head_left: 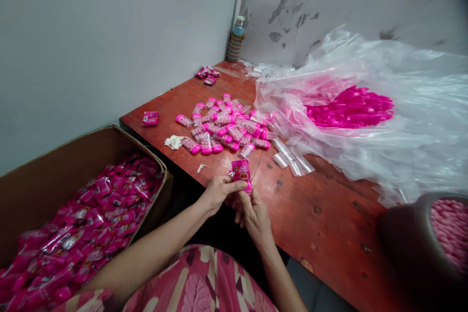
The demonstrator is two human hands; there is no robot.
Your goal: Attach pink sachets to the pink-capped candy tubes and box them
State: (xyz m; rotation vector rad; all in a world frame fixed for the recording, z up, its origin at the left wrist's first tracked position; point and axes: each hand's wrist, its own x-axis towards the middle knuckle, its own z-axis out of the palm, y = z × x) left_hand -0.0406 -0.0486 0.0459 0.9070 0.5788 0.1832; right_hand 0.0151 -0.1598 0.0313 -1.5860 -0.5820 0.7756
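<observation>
Head view. Pink packet [241,170] is held up in front of the body, over the near edge of the red table [318,226]. Left hand [222,191]: thumb laid across the packet's face, fingers behind, grip narrow. Right hand [255,210]: thumb and fingertips closed at the packet's lower end; remaining fingers curled, partly hidden.

Beyond the hands: heap of bead-filled tubes [236,129] with pink caps; empty clear tubes [297,160] to its right. At left, below table level, a cardboard box [163,171] holds many pink packets [109,204].

Handling (judged): packet looks light, its printed wrapper thin, glossy, probably slippery. Wrapper likely creases or tears if pulled hard; any contents may be stiffer. Best hold: light pinch, thumb flat on the face near the lower end, edges free.
</observation>
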